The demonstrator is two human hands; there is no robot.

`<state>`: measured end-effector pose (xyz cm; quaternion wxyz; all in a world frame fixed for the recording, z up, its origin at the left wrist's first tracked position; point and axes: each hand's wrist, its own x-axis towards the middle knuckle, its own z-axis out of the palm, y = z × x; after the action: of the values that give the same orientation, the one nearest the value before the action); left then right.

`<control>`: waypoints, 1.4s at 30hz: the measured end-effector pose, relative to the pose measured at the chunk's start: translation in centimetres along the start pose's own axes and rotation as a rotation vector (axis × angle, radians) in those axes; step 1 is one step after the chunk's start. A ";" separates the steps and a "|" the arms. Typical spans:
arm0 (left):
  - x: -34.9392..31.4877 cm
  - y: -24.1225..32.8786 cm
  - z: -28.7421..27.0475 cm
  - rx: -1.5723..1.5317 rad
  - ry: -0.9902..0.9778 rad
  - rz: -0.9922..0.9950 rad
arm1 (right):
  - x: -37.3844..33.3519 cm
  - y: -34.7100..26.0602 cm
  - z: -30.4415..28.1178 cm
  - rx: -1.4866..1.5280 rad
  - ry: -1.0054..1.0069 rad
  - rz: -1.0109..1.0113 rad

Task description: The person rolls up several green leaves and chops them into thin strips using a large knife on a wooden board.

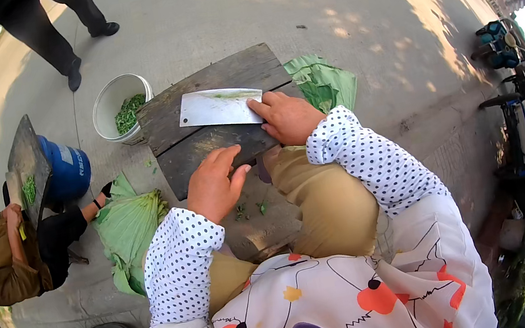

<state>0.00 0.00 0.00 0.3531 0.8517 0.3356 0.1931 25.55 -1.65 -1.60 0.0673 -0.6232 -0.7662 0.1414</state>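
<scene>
A cleaver [217, 107] lies nearly flat over a dark wooden board [172, 147], its broad blade pointing left, with green smears on the metal. My right hand [289, 118] is closed on the cleaver's right end, hiding the handle, and a fingertip rests on the blade. Over the board's near edge is my left hand [211, 184], its thumb and fingers apart with nothing in them. Beyond the board's left side stands a white bucket [107, 112] partly filled with chopped greens [130, 114].
Large green leaves lie by the board's right end [325, 83] and at my left [129, 224]. At far left a seated person [12, 262] works at a tilted board [29, 161] beside a blue barrel [67, 167]. Another person's legs [53, 32] stand beyond the bucket. Vehicles line the right.
</scene>
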 end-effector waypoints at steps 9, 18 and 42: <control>3.5 2.4 4.3 -0.093 -0.092 -0.003 | -9.5 9.3 -0.4 0.500 0.502 0.185; 4.2 1.2 4.6 -0.048 0.177 -0.015 | -27.3 21.5 26.0 0.733 0.295 1.415; 6.8 1.4 5.6 -0.028 0.185 -0.135 | -23.8 27.9 33.0 1.221 0.747 1.427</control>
<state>8.51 1.50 -2.14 0.3448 0.8005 0.4206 0.2516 47.48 -24.06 -39.64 0.5100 -0.7992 0.0590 0.3124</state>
